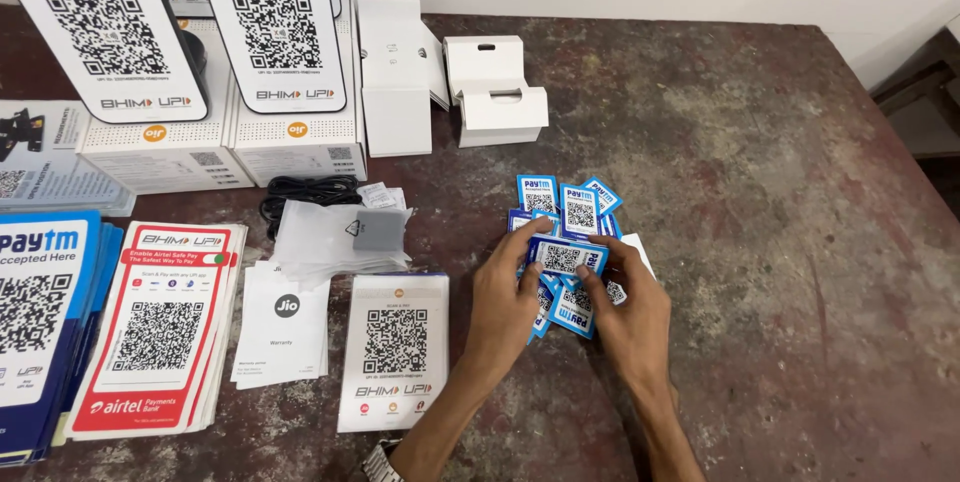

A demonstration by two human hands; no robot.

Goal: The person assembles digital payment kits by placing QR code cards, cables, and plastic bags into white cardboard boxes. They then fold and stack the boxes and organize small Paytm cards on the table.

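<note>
Pinched flat between both hands, left hand at its left end and right hand at its right, fingers closed on card, long axis crosswise, just above scattered pile on table, equally near both hands.

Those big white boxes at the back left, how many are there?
2 show clearly: one white box at far left, another white box beside it on its right. Upright code cards hide their tops, so more may sit behind.

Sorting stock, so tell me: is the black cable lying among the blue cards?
No, the black cable lies left of the blue cards.
</note>
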